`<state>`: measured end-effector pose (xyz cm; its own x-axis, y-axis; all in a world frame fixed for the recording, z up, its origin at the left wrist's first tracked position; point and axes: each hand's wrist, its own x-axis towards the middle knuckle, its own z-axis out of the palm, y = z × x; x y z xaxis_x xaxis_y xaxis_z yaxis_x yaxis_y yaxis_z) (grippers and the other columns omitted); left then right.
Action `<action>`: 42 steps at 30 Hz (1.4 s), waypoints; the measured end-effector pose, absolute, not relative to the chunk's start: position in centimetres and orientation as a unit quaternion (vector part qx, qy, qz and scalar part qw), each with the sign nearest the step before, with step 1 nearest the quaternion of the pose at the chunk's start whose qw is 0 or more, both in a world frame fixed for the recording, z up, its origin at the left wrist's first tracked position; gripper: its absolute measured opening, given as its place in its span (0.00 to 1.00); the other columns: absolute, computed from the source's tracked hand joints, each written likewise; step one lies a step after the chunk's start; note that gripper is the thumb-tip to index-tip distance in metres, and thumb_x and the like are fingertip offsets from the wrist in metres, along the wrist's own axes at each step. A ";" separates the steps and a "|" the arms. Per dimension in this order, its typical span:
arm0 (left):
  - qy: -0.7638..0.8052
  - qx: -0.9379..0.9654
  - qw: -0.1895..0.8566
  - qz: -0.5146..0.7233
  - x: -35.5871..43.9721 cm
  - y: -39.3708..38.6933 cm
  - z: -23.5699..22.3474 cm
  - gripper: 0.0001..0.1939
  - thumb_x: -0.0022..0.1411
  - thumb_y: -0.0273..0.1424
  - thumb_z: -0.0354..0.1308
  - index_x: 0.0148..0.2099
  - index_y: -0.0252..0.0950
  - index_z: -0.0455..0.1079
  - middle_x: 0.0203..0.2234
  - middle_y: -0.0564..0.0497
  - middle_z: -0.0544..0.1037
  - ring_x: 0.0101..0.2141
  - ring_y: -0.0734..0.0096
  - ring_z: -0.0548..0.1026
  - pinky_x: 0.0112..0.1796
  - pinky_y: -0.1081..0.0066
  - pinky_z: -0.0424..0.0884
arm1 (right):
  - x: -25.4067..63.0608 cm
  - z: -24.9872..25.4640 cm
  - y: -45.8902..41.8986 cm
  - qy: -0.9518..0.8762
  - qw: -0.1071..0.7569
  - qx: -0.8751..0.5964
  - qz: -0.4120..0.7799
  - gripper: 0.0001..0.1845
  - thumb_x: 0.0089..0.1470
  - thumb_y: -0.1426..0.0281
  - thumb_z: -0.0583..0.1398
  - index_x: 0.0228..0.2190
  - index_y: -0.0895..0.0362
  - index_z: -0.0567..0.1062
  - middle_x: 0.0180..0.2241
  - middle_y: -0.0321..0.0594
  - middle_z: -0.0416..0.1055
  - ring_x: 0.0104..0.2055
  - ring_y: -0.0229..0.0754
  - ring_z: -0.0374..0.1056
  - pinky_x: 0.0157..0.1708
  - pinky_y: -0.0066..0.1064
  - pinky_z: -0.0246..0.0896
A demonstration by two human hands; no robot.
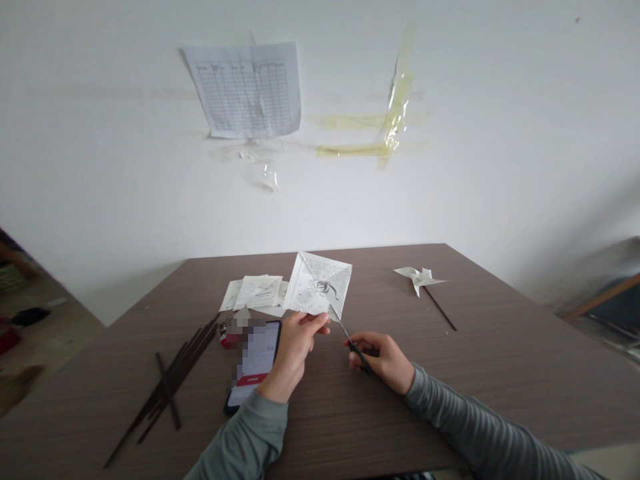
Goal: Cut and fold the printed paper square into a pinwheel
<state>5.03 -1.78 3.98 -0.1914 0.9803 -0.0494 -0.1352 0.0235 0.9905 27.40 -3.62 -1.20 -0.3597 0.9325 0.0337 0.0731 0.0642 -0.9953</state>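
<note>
A square sheet of printed paper (pixel 316 281) is held up over the table by my left hand (pixel 299 350), whose thumb and fingers pinch its lower edge. Diagonal lines run across the sheet, with a dark drawing near its middle. My right hand (pixel 380 360) is wrapped round the black handles of a pair of scissors (pixel 345 330). The blades reach up to the sheet's lower right corner area, pointing at its middle. Whether the blades are fully closed is too small to tell.
A paper pinwheel (pixel 419 279) on a dark stick lies at the right. On the left are several dark sticks (pixel 170 383), a phone (pixel 254 363), a small red object (pixel 229 340) and a stack of paper squares (pixel 257 291). The wall (pixel 320 207) rises behind the table (pixel 500 380).
</note>
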 end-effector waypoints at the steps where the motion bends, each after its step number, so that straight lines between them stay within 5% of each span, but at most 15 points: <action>1: 0.518 0.402 0.494 0.570 5.0 -1.8 4.0 0.16 0.45 0.40 0.84 0.30 0.38 0.84 0.29 0.44 0.91 0.27 0.62 0.86 0.21 0.76 0.54 | 27.4 -1.2 -3.7 -0.613 0.391 -0.411 0.549 0.40 0.52 0.33 0.85 0.45 0.53 0.89 0.30 0.44 0.86 0.32 0.51 0.78 0.37 0.45 0.78; 16: 0.484 0.395 0.489 0.609 5.7 -2.1 2.9 0.29 0.45 0.54 0.89 0.30 0.41 0.77 0.33 0.42 0.94 0.31 0.56 0.93 0.19 0.78 0.55 | 27.1 -1.6 -3.6 -0.606 0.403 -0.420 0.542 0.38 0.50 0.34 0.85 0.45 0.51 0.90 0.31 0.45 0.88 0.32 0.53 0.81 0.36 0.44 0.81; 42: 0.483 0.408 0.485 0.604 5.9 -2.4 3.3 0.25 0.47 0.52 0.86 0.30 0.40 0.80 0.30 0.42 0.93 0.27 0.62 0.89 0.19 0.78 0.56 | 26.8 -1.7 -3.4 -0.587 0.419 -0.422 0.550 0.37 0.47 0.38 0.87 0.45 0.51 0.92 0.33 0.43 0.89 0.33 0.51 0.81 0.37 0.42 0.80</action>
<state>5.91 -2.39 3.26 -0.1974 0.9800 0.0250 -0.1912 -0.0635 0.9795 26.75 -3.45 -1.69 -0.2938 0.9555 0.0280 0.0342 0.0398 -0.9986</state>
